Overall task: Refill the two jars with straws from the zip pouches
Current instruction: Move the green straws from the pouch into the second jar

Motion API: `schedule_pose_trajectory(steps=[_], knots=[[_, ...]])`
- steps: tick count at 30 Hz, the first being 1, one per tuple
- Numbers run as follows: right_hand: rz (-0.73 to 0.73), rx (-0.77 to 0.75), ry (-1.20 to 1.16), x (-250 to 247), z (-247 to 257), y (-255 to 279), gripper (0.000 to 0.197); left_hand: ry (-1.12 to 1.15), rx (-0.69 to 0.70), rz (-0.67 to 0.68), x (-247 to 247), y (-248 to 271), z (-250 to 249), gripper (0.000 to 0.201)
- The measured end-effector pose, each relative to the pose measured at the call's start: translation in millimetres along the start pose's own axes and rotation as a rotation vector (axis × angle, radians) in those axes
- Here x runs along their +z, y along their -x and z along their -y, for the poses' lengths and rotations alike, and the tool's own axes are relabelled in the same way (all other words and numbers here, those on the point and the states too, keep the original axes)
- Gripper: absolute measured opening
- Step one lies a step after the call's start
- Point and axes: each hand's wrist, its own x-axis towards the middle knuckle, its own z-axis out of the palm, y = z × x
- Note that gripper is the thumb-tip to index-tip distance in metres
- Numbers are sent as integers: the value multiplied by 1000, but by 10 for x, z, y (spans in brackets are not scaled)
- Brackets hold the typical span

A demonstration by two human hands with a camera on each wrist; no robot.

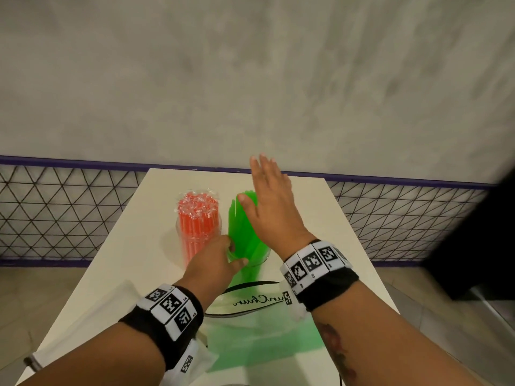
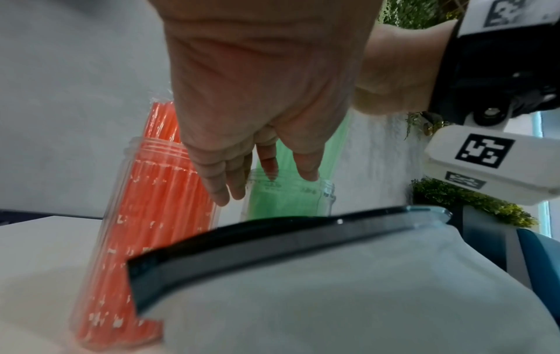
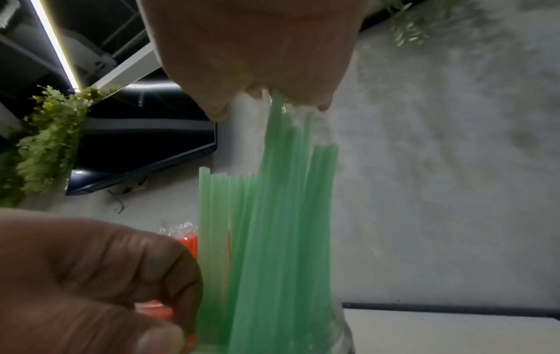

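Note:
Two clear jars stand side by side on the white table [image 1: 320, 218]. The left jar [image 1: 199, 232] is packed with orange straws [image 2: 157, 191]. The right jar [image 1: 262, 256] holds green straws [image 1: 242, 224], which stick out at uneven heights [image 3: 272, 215]. My left hand [image 1: 232, 254] grips the green-straw jar near its rim, fingers and thumb curled round it [image 3: 121, 275]. My right hand [image 1: 259, 185] is flat and open, its palm on the tops of the green straws [image 3: 257, 71]. A clear zip pouch with a black zip strip [image 1: 245, 302] lies in front of the jars.
A second pale pouch [image 1: 111, 302] lies at the front left under my left forearm. Behind the table's far edge runs a wire mesh fence [image 1: 69, 213] below a grey wall. A dark object [image 1: 473, 232] stands off to the right.

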Motion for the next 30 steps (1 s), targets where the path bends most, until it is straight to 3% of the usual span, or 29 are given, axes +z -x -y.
schedule_pose_trajectory(steps=[3, 6, 8, 9, 11, 12, 13, 15, 17, 18, 19, 21, 24, 25, 27, 30], knots=[[333, -1, 198, 160, -49, -45, 62, -36, 21, -7, -4, -20, -3, 36], [410, 16, 198, 119, -35, -76, 62, -15, 39, -7, -4, -24, 28, 34], [317, -12, 143, 17, 26, -48, 60, 34, 62, -25, 13, 9, 74, 38], [203, -51, 103, -45, 69, -2, 56, 68, 66, -52, 20, 37, 104, 39], [-63, -141, -68, -172, 154, 122, 37, 145, 41, -122, 8, 90, 160, 29], [-112, -159, -167, -222, 195, 208, 26, 148, 22, -142, -7, 110, 194, 24], [-59, -151, -248, -260, 236, 298, 21, 112, 11, -130, -17, 120, 248, 24], [280, -75, -294, -203, 282, 455, 28, -53, -14, 29, -34, 150, 353, 34], [669, -94, -75, 51, 239, 594, 32, -204, -39, 262, -12, 187, 434, 27], [781, -134, 32, 216, 190, 662, 29, -260, -45, 372, 15, 206, 463, 18], [846, -139, 90, 354, 150, 732, 25, -317, -27, 462, 47, 229, 477, 8], [928, -100, 113, 571, 71, 879, 21, -403, 44, 547, 128, 261, 513, 13], [1068, -69, 138, 742, 33, 1082, 37, -374, 64, 449, 166, 256, 526, 23], [1056, -55, 95, 766, 23, 1134, 48, -358, 61, 412, 173, 242, 536, 30], [874, -58, -18, 785, -19, 1212, 68, -377, 81, 369, 158, 206, 535, 37], [559, -213, -34, 798, -94, 1257, 56, -366, 84, 390, 99, 186, 502, 36]])
